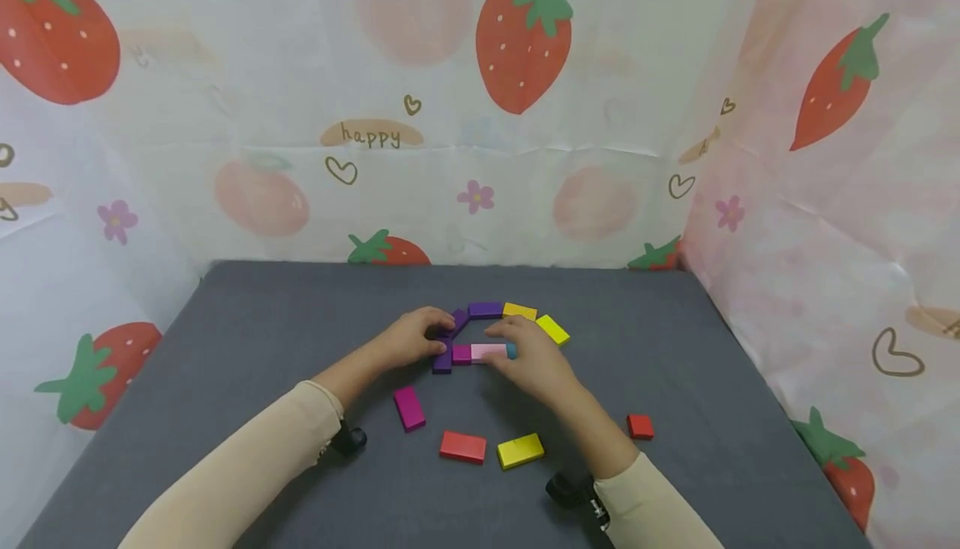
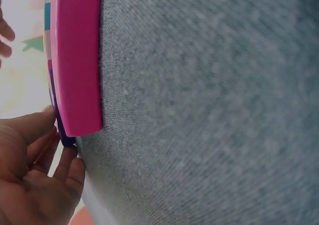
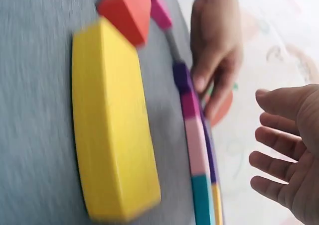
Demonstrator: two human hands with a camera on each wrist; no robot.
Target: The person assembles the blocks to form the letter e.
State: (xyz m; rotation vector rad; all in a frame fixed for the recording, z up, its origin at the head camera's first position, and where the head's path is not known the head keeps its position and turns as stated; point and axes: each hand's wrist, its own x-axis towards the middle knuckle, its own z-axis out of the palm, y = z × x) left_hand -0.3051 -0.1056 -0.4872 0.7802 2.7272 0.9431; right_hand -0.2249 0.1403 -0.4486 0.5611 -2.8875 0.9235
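Dark gray surface, enclosed at back and sides by white, strawberry-printed cloth; at its far middle, a purple block, long axis running near to far, one end toward the wearer, the other toward the back cloth; against its right side, a row of magenta, pale pink and teal blocks, laid crosswise; beyond, an arc of purple and yellow blocks; grip of left hand grasping the purple block between thumb and fingers; grip of right hand released, fingers apart near the row.
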